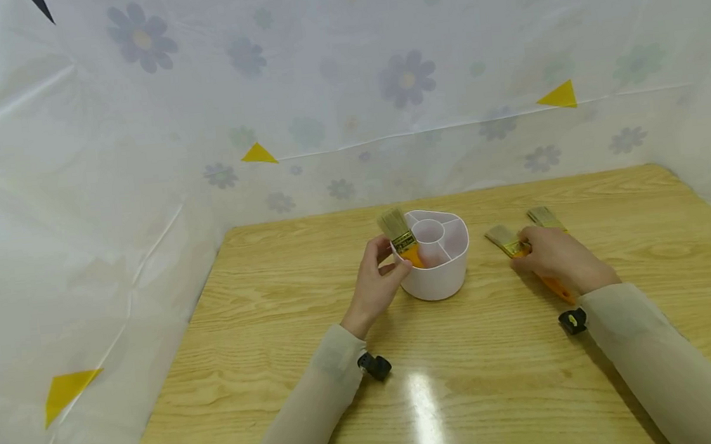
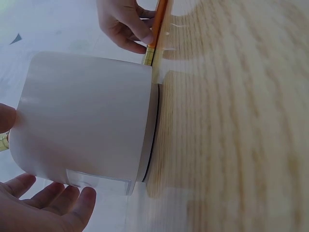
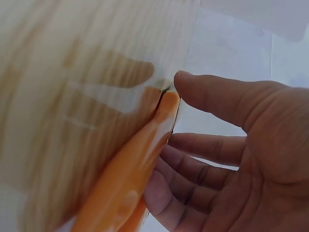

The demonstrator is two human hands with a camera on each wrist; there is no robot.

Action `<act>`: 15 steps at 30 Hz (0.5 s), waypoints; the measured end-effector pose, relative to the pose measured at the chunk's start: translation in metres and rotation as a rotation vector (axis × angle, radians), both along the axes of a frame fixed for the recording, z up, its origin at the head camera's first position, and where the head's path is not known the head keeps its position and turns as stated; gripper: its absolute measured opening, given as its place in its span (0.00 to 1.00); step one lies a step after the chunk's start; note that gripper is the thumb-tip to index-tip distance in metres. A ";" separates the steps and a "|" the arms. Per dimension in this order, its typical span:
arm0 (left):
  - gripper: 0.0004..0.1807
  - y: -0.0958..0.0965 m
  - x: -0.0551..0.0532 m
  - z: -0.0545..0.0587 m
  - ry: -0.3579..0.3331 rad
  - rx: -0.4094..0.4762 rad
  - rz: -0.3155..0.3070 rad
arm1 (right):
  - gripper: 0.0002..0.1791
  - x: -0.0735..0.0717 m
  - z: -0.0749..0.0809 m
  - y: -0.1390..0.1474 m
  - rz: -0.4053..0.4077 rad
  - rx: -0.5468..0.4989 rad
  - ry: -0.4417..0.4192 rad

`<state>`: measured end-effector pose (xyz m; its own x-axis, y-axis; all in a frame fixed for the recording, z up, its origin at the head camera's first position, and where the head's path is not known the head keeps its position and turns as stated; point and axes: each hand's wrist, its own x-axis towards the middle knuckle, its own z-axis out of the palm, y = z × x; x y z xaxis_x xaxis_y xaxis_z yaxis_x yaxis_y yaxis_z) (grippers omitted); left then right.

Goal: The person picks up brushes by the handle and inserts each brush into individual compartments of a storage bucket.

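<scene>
A white round holder [image 1: 436,284] with divided compartments stands on the table. Inside its left part leans a paintbrush [image 1: 397,229], bristles up, with an orange handle. My left hand [image 1: 378,280] holds the holder at its left side, thumb at the rim and fingers against the wall. To the right, my right hand [image 1: 555,254] pinches a second paintbrush [image 1: 501,239] between thumb and fingers near its metal band. That brush's orange handle [image 3: 133,169] slants down close over the table. Another paintbrush [image 1: 543,216] lies just behind the right hand, its handle mostly hidden.
The wooden table [image 1: 471,381] reaches back to a pale flowered sheet [image 1: 332,97], which also hangs at both sides. Yellow tape pieces [image 1: 73,393] mark the sheet. Each wrist carries a small black camera [image 1: 376,367].
</scene>
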<state>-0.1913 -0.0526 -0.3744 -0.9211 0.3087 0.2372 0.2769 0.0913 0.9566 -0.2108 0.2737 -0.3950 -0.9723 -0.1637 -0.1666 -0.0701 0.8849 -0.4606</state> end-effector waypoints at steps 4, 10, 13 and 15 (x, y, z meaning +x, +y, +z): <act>0.29 0.000 0.000 -0.001 0.000 0.000 -0.001 | 0.37 -0.002 -0.002 0.000 -0.006 0.013 -0.001; 0.29 0.000 0.000 -0.001 0.007 0.000 -0.011 | 0.35 -0.004 -0.002 -0.001 0.003 0.045 0.010; 0.29 0.000 0.000 -0.001 0.009 -0.002 -0.015 | 0.33 -0.004 -0.002 -0.001 0.023 0.072 0.028; 0.29 0.000 0.000 -0.001 0.012 -0.003 -0.016 | 0.32 -0.004 -0.002 0.000 0.034 0.084 0.035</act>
